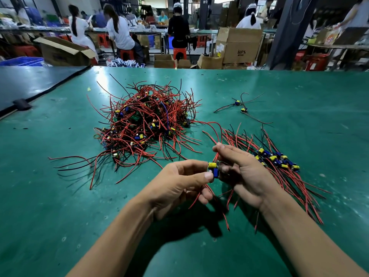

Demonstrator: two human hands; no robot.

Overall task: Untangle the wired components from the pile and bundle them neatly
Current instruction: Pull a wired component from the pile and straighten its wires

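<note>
A tangled pile [145, 124] of red and black wires with small yellow and blue parts lies at the table's middle. To its right rests a sorted row [277, 158] of wired components, their wires fanned out side by side. Between my hands hangs one wired component [213, 168], yellow and blue, its red wires trailing down under my palms. My left hand [179, 180] pinches it with thumb and fingers. My right hand [241, 170] grips it from the other side, index finger raised over the red wires.
The green table [60, 196] stretches wide. Two loose wired components [240, 105] lie at the back right. A dark mat [30, 82] covers the far left. Beyond the table's far edge stand cardboard boxes [237, 45] and seated people at benches.
</note>
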